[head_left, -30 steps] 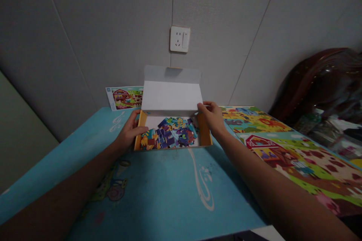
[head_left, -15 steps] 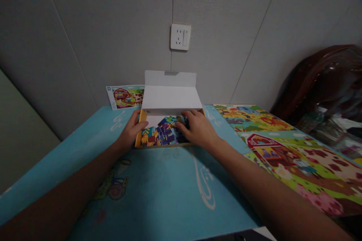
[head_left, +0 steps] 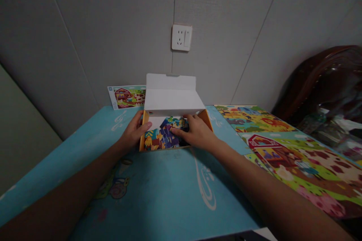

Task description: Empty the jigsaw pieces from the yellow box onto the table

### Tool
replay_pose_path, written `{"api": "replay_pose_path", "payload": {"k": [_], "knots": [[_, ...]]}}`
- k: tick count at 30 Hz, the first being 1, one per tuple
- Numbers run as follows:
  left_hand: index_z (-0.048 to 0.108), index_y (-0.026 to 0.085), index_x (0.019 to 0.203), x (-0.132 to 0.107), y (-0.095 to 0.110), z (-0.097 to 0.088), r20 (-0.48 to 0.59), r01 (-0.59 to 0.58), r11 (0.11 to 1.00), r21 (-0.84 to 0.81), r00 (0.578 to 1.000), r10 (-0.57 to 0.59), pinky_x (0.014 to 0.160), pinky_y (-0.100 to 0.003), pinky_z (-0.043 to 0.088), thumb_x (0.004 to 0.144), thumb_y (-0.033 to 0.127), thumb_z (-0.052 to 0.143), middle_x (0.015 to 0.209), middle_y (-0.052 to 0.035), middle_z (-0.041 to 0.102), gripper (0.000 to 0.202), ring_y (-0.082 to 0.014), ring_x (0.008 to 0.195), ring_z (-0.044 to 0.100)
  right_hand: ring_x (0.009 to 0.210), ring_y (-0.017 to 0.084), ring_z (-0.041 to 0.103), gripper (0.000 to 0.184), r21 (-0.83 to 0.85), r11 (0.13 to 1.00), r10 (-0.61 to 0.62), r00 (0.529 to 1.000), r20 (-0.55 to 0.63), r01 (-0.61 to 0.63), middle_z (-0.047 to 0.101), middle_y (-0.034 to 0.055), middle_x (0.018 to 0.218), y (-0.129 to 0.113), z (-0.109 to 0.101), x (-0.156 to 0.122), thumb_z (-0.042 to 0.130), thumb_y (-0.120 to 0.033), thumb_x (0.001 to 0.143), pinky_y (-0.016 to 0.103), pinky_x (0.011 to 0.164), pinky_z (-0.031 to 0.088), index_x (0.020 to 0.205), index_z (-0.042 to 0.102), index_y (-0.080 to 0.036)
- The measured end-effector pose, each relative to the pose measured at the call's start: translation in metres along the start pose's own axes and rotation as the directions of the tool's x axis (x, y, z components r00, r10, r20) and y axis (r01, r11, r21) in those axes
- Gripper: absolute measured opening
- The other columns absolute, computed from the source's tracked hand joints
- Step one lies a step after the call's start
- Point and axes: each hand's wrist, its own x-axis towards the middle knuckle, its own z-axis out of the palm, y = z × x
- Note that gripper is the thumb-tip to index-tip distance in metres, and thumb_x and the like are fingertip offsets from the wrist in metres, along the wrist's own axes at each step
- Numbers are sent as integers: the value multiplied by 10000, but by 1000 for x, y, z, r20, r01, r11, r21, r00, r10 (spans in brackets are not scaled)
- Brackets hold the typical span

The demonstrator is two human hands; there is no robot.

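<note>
An open yellow cardboard box (head_left: 143,131) with a raised white lid (head_left: 173,94) stands on the blue table (head_left: 158,192), near the wall. Colourful puzzle pieces (head_left: 161,137) lie loose inside it. My left hand (head_left: 132,132) grips the box's left wall, thumb over the rim. My right hand (head_left: 195,132) lies inside the box on the right, fingers curled down onto the pieces. Whether it holds a piece is hidden.
A large farm-picture puzzle board (head_left: 285,150) covers the table's right side. A small farm picture sheet (head_left: 127,96) leans against the wall behind the box. A wall socket (head_left: 181,37) sits above. A dark wooden chair back (head_left: 325,83) stands at the right.
My right hand left the lid's right corner and came down into the box onto the pieces. The lid has tipped a little lower. My left hand stayed on the left wall.
</note>
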Motion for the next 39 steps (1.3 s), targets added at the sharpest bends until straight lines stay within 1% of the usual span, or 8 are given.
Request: {"api": "replay_pose_path", "payload": {"k": [7, 12, 17, 21, 25, 29, 33, 39], "knots": [[432, 199, 1155, 0, 2, 6, 49, 6, 999, 42, 999, -8, 705, -351, 581, 724, 469, 728, 1032, -62, 706, 588, -267, 861, 704, 968, 316, 620, 689, -21, 1000, -21, 999, 29, 22, 680, 199, 999, -16, -1, -4, 561, -729, 822, 454, 850, 477, 1080, 695, -104], [473, 201, 1072, 0, 2, 11, 30, -46, 991, 122, 999, 42, 660, -317, 555, 776, 495, 662, 974, -43, 701, 458, -248, 831, 689, 986, 317, 602, 699, -66, 995, -71, 994, 83, 76, 656, 198, 1031, -29, -1, -10, 538, -716, 847, 453, 878, 455, 1173, 681, -114], [514, 199, 1023, 0, 4, 12, -9, -106, 967, 233, 994, 112, 691, -313, 533, 828, 500, 599, 889, -21, 677, 368, -228, 820, 655, 1027, 311, 585, 735, -28, 996, -85, 988, 132, 89, 644, 175, 1023, -38, -3, -14, 232, -701, 961, 455, 890, 424, 1191, 682, -167], [526, 192, 1023, -1, 6, 13, -25, -138, 949, 283, 988, 152, 787, -327, 516, 876, 512, 541, 953, -25, 665, 352, -231, 900, 635, 1030, 339, 562, 814, -60, 993, -96, 988, 122, 104, 630, 178, 1055, -39, 0, -15, 505, -823, 779, 466, 881, 420, 1206, 677, -152], [546, 174, 1049, -1, 5, 12, -16, -157, 940, 302, 985, 170, 826, -347, 499, 879, 527, 528, 989, -45, 663, 392, -250, 939, 621, 1000, 305, 568, 699, -54, 988, -140, 986, 85, 145, 633, 147, 1052, -40, 2, -15, 685, -709, 709, 425, 873, 434, 1137, 711, -157], [558, 164, 1110, 0, 3, 11, -6, -178, 937, 302, 982, 189, 884, -370, 495, 872, 516, 533, 1069, -67, 675, 426, -270, 1006, 620, 928, 265, 597, 546, -3, 980, -196, 977, 88, 197, 676, 114, 971, -44, 1, -14, 718, -581, 727, 373, 838, 453, 1050, 713, -142], [570, 169, 1133, 1, 1, 10, -15, -185, 936, 300, 980, 198, 904, -377, 499, 861, 511, 543, 1116, -72, 679, 438, -284, 1060, 614, 821, 253, 597, 569, -10, 979, -201, 973, 109, 204, 686, 95, 897, -44, 1, -14, 711, -676, 686, 372, 743, 453, 958, 693, -176], [557, 175, 1113, 1, -3, 8, -12, -128, 964, 234, 991, 134, 793, -361, 532, 842, 541, 574, 1031, -57, 693, 455, -259, 904, 654, 841, 267, 587, 627, -3, 986, -166, 978, 126, 168, 641, 109, 880, -40, 5, -12, 722, -711, 615, 391, 745, 478, 947, 682, -181]]}}
